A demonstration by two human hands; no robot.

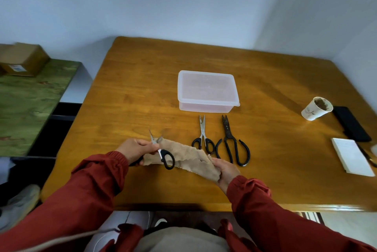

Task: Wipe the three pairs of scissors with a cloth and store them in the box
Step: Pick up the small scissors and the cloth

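My left hand [136, 148] pinches a small pair of black-handled scissors [163, 155] near the pivot, blades pointing away from me, one handle loop hanging free. The scissors lie over a beige cloth [189, 158] stretched between both hands. My right hand [225, 169] grips the cloth's right end. A second black-handled pair of scissors [203, 136] and a large all-black pair of scissors [232, 143] lie side by side on the table to the right. Behind them stands a clear plastic box [207, 90] with its lid on.
The wooden table [132, 88] also carries a tipped paper cup [316, 108], a black phone [352, 123] and a white notepad [352, 156] at the right edge. A green-covered surface [30, 98] with a cardboard box [22, 60] stands to the left.
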